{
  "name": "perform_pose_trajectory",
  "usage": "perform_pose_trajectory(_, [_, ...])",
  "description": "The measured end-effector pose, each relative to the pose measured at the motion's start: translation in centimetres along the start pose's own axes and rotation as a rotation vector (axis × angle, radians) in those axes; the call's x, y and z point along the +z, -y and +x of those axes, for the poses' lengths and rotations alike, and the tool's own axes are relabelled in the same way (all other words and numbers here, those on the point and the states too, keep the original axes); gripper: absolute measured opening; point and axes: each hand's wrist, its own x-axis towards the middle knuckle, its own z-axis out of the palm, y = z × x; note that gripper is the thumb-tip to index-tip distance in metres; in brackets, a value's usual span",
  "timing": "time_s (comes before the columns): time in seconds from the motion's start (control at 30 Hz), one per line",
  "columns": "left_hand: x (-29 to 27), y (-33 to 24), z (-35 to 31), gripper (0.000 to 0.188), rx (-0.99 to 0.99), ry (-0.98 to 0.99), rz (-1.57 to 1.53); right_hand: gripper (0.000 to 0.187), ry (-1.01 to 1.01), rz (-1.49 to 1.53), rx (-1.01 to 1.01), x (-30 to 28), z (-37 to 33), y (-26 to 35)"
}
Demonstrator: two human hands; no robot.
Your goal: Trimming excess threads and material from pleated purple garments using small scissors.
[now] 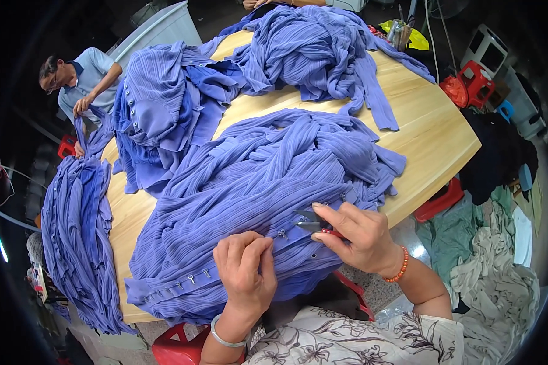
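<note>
A ribbed purple-blue garment [243, 198] lies spread on the table in front of me. Small metal-looking fastenings [192, 278] run along its button band. My left hand [243, 267] is closed, thumb and fingers pinched at the band near its middle. In my right hand [362, 237] is a pair of thread snips [307, 225], held between thumb and fingers with the dark blades pointing left, over the band. The blades lie close to one fastening [282, 233], to the right of my left hand.
On the wooden table [432, 146] are more purple garments, one pile [304, 52] at the back and another [155, 109] at the left. A co-worker [88, 79] handles purple cloth at the far left. Heaped fabric [493, 274] covers the floor at right. A red stool [179, 344] stands below.
</note>
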Motion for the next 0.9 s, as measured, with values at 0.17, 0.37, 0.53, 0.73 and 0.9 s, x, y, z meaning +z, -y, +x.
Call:
perform_pose_trajectory(0.17, [-0.7, -0.3, -0.6, 0.023, -0.07, 0.027, -0.215, 0.048, 0.045, -0.074, -0.06, -0.3, -0.7, 0.4])
perform_pose_trajectory(0.37, [-0.8, -0.4, -1.3, 0.021, -0.108, 0.027, -0.278, 0.051, 0.072, -0.106, -0.145, -0.5, -1.4, 1.4])
perform_pose_trajectory(0.53, [-0.7, -0.5, -1.5, 0.019, -0.123, 0.003, -0.312, 0.05, 0.096, -0.204, -0.207, -0.8, -0.9, 2.5])
perform_pose_trajectory(0.73, [-0.5, -0.6, -1.6, 0.019, -0.156, 0.004, -0.326, 0.047, 0.122, -0.27, -0.257, -1.3, -0.8, 2.7])
perform_pose_trajectory(0.9, [-0.5, -0.6, -1.5, 0.017, -0.164, -0.014, -0.334, 0.05, 0.099, -0.262, -0.248, -1.2, -0.6, 2.9])
